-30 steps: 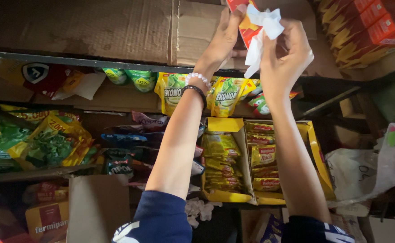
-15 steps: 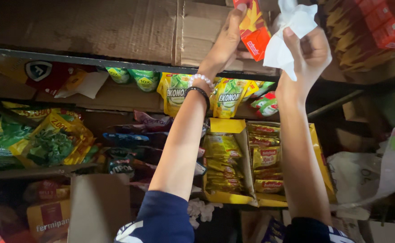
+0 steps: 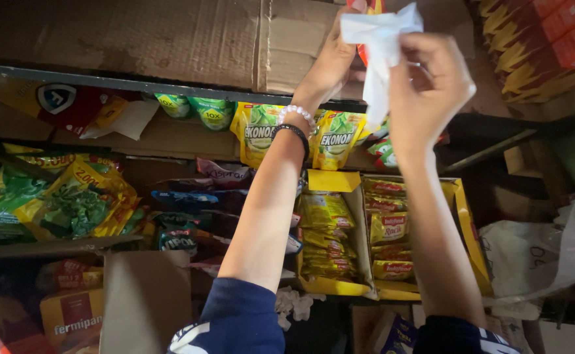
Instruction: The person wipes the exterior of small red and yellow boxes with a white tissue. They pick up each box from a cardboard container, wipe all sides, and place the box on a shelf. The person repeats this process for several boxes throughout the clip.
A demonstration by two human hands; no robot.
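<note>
The crumpled cloth [image 3: 380,49] is white, the packet [image 3: 371,8] behind it red and orange. Yellow-green sachets [image 3: 257,131] hang above a yellow box [image 3: 461,216]; the sleeves [image 3: 238,321] are navy with white.

Navy sleeves [image 3: 238,321], white-beaded and black bracelets [image 3: 295,121].

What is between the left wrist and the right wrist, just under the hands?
In the head view, a yellow sachet hangs there, between the left hand's wrist and the right hand's wrist, with the white cloth dangling beside it.

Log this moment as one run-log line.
left hand: holds red packet at frame top | right hand: grips crumpled white paper | below: open yellow box of sachets | both arms raised
</note>
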